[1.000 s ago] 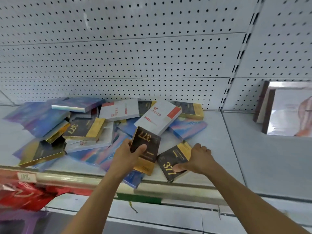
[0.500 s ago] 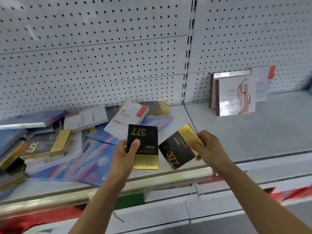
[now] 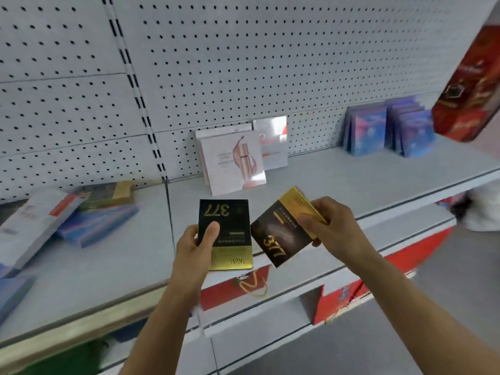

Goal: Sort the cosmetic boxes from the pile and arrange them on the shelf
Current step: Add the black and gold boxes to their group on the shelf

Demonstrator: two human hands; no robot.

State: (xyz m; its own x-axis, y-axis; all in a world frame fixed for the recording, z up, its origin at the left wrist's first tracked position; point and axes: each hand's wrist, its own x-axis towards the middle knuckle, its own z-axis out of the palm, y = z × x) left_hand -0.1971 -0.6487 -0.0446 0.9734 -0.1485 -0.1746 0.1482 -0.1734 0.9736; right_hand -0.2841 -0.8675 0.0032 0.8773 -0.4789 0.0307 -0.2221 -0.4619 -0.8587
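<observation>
My left hand [image 3: 193, 243] is gripping one black-gold 377 box [image 3: 226, 234] by its long edge, thumb on the face; my right hand [image 3: 328, 224] is pinching a second 377 box [image 3: 281, 231] at its gold end. Both are hanging above the shelf [image 3: 351, 180] front. I'm judging them light, stiff, glossy card: slippery, so I'm holding by the edges.

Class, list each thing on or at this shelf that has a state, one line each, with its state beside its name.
Left hand: grips upright black-gold box.
Right hand: grips tilted black-gold box.
White boxes: standing, leaning against the pegboard.
Blue boxes: standing in rows.
Pile: unsorted, boxes lying flat.
</observation>
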